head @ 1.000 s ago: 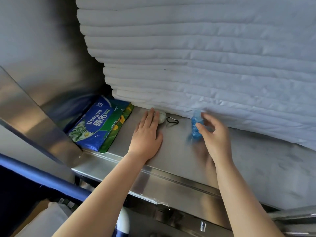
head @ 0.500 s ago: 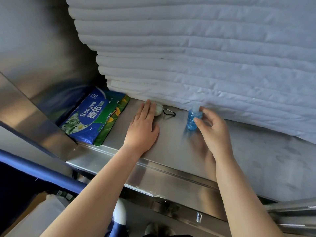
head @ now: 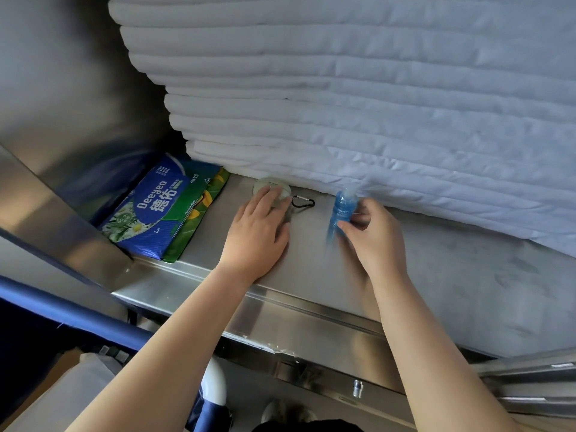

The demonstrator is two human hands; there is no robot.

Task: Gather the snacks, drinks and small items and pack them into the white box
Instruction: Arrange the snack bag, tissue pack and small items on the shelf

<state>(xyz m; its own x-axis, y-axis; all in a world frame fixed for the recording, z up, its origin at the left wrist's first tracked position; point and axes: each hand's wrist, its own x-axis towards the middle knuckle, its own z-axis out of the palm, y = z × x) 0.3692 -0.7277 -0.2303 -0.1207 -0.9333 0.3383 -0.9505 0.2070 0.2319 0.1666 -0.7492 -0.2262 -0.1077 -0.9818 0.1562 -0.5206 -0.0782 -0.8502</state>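
Note:
A small blue bottle stands on the steel shelf against the stacked white quilts. My right hand pinches it between thumb and fingers. Left of it lies a round pale-green item with a black carabiner attached. My left hand lies flat on the shelf with its straight fingers resting on that round item. A blue wet-wipes pack lies on a green packet at the shelf's left end. The white box is not in view.
A tall stack of folded white quilts fills the back of the shelf. A slanted steel panel closes off the left side. Below the shelf run a blue bar and a steel rail.
My right hand has closed its thumb and fingers on the blue bottle. My left hand's fingers have slid further onto the round item. The camera has shifted, moving the scene right in view.

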